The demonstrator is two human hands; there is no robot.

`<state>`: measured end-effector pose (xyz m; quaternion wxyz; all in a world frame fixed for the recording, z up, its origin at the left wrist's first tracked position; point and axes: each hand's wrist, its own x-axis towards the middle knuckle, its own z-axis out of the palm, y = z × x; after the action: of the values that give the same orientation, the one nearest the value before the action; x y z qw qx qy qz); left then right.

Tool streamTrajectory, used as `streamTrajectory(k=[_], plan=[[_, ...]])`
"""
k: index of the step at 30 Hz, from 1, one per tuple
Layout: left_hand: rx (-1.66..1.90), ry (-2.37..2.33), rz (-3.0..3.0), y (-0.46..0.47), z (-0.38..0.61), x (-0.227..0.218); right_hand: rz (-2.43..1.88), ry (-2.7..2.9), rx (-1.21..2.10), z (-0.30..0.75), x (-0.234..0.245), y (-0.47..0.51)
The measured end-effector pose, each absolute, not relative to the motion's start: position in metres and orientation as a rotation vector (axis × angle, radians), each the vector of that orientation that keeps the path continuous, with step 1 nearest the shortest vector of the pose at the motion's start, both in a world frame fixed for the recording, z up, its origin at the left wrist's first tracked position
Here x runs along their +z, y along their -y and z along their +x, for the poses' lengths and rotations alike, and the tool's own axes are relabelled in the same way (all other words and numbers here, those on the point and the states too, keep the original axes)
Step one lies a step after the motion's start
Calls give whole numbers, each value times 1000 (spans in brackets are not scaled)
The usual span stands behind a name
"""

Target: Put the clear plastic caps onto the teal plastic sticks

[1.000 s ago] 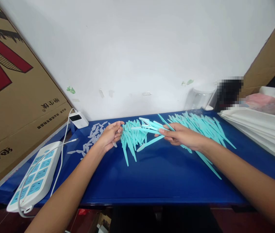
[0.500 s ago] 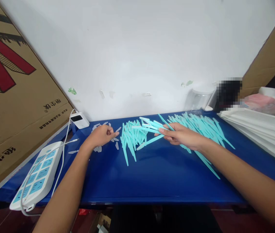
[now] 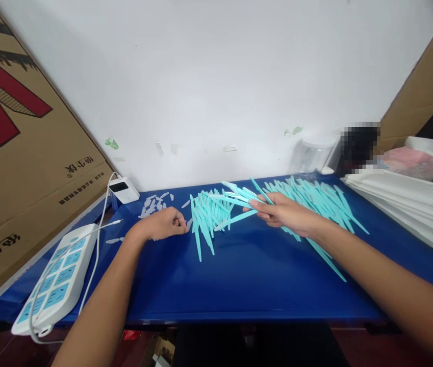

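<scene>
My right hand (image 3: pixel 275 210) is closed around a fanned bunch of slim turquoise eyebrow razors (image 3: pixel 235 196), their far ends pointing left. Left of it lies a pile of similar razors (image 3: pixel 206 216), partly under the held bunch. My left hand (image 3: pixel 166 223) is just left of that pile, thumb and fingers pinched at a small clear plastic cap (image 3: pixel 189 224). Behind this hand more clear caps (image 3: pixel 153 205) are scattered on the blue table (image 3: pixel 239 285); some are hidden by the hand. A larger heap of turquoise razors (image 3: pixel 311 201) spreads beyond my right hand and forearm.
At left are a white power strip (image 3: pixel 53 280) with a cable, a small white device (image 3: pixel 124 190) and a large cardboard box (image 3: pixel 28 168). A clear lidded jar (image 3: pixel 315 153) stands by the wall. Stacked white trays (image 3: pixel 403 204) line the right side.
My left hand has moved slightly right and toward me, from the scattered caps to the edge of the razor pile. My right hand keeps its bunch almost still.
</scene>
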<state>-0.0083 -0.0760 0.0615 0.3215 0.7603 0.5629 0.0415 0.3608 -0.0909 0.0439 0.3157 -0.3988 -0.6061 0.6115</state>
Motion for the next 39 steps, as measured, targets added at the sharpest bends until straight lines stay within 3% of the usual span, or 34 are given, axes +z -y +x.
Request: streamTrajectory(k=[14, 23, 31, 39], plan=[[251, -1747, 2146, 72, -1, 48, -1057, 1643, 1585, 361, 42, 89], [-3, -1729, 2260, 69, -8, 49, -1057, 1636, 1579, 362, 42, 90], [523, -1383, 2159, 77, 4, 66, -1046, 1678, 1613, 360, 48, 93], [807, -1195, 1895, 86, 26, 72, -1059, 1809, 1607, 358, 52, 98]])
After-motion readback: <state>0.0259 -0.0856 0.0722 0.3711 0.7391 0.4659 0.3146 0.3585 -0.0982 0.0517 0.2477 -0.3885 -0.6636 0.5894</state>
